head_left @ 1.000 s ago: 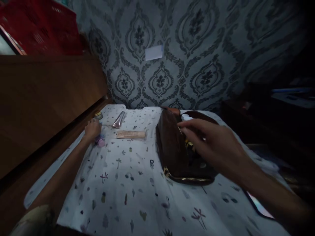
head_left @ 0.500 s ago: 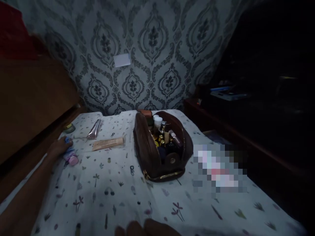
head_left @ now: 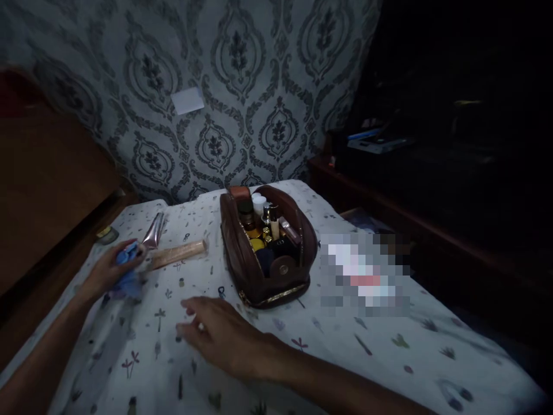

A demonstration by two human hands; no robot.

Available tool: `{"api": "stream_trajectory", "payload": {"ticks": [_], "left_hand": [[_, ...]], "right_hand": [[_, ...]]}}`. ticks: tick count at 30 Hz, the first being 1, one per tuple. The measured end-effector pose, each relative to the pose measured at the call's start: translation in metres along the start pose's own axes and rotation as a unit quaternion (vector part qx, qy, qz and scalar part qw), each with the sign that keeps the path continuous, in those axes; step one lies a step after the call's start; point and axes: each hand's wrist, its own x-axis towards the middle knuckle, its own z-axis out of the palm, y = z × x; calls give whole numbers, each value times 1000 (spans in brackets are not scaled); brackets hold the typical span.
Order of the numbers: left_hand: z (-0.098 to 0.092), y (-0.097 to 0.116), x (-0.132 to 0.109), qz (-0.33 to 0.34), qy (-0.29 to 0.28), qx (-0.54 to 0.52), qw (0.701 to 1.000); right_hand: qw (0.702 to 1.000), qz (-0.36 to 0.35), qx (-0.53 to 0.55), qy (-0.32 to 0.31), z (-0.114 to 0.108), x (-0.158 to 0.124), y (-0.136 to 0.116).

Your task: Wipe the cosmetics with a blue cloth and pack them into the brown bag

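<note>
My left hand (head_left: pixel 111 266) is closed around a soft-looking blue-and-lilac item (head_left: pixel 129 283) at the left of the bed; motion blur hides its exact kind. Just beyond those fingers lie a shiny pinkish tube (head_left: pixel 152 231) and a beige tube (head_left: pixel 180 254). My right hand (head_left: pixel 222 334) hovers over the patterned sheet with fingers apart and nothing in them. Right behind it stands an unzipped brown toiletry bag (head_left: pixel 233 256), filled with jars, white-capped bottles (head_left: pixel 259 204), gold-capped pieces and a dark compact-like case.
A small jar with a yellowish lid (head_left: pixel 106 234) rests by the left edge of the bed sheet (head_left: pixel 242 392). A blurred-out item (head_left: pixel 365 276) lies right of the bag. Wooden furniture (head_left: pixel 52 178) borders the left, and a dark ledge (head_left: pixel 415 230) the right.
My left hand has lifted the blue-and-lilac item and brought it rightward. My right hand has come up from the bottom edge to in front of the bag. The view has shifted a little.
</note>
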Motion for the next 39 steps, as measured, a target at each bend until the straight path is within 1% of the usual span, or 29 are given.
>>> {"api": "stream_trajectory", "payload": {"ticks": [1, 2, 3, 4, 5, 7, 9, 10, 11, 13, 14, 16, 18, 19, 20, 22, 23, 24, 26, 29, 31, 32, 34, 36, 38, 39], "left_hand": [[6, 15, -13, 11, -27, -33, 999], [13, 30, -28, 30, -34, -64, 997], [20, 45, -42, 58, -45, -87, 994], [28, 60, -56, 83, -50, -104, 990], [35, 72, -68, 111, -60, -119, 985], [48, 91, -87, 175, -90, -133, 971], [56, 101, -97, 197, -97, -133, 966], [58, 102, -100, 202, -104, -137, 964], [58, 101, -101, 204, -111, -147, 962], [56, 98, -102, 205, -119, -169, 957], [54, 96, -102, 202, -110, -175, 957], [50, 94, -105, 190, -52, -169, 966], [48, 97, -109, 203, 15, -145, 968], [48, 100, -112, 225, 34, -128, 965], [49, 103, -114, 253, 40, -108, 961], [54, 111, -118, 303, 22, -63, 951], [56, 115, -118, 313, 12, -43, 949], [59, 118, -118, 312, 3, -29, 950], [62, 120, -113, 288, -16, -29, 957], [62, 116, -100, 227, -58, -88, 968], [60, 110, -92, 163, -93, -155, 970], [60, 106, -88, 120, -112, -197, 967], [60, 99, -85, 12, -151, -291, 945], [63, 93, -86, -95, -170, -381, 904], [66, 90, -90, -160, -164, -441, 868], [67, 89, -93, -173, -156, -458, 858]], "right_hand": [[998, 24, 60, 5, 8, 9, 8], [989, 57, 134, 15, 16, 18, 17], [972, 99, 213, 21, 24, 26, 26], [946, 136, 291, 35, 31, 32, 33], [920, 143, 359, 62, 36, 37, 40], [872, 106, 472, 76, 41, 42, 48], [831, 72, 547, 72, 39, 41, 52], [815, 69, 571, 68, 37, 39, 53], [804, 72, 587, 60, 35, 37, 53], [793, 81, 601, 47, 31, 34, 53], [793, 81, 603, 42, 30, 33, 53], [800, 75, 593, 47, 29, 32, 52], [824, 63, 559, 65, 30, 31, 52], [842, 55, 531, 71, 31, 30, 52], [865, 47, 493, 74, 32, 29, 54], [914, 34, 396, 82, 34, 27, 57], [933, 29, 350, 82, 35, 26, 60], [945, 25, 316, 79, 36, 25, 61], [951, 20, 302, 63, 37, 24, 64], [937, 9, 347, 28, 37, 23, 63], [927, 3, 376, 14, 36, 23, 60], [921, 1, 390, 8, 36, 22, 58], [910, -1, 415, -1, 35, 21, 55], [904, -11, 428, 0, 34, 20, 51], [902, -22, 431, 8, 33, 19, 47], [904, -26, 427, 11, 33, 18, 45]]}}
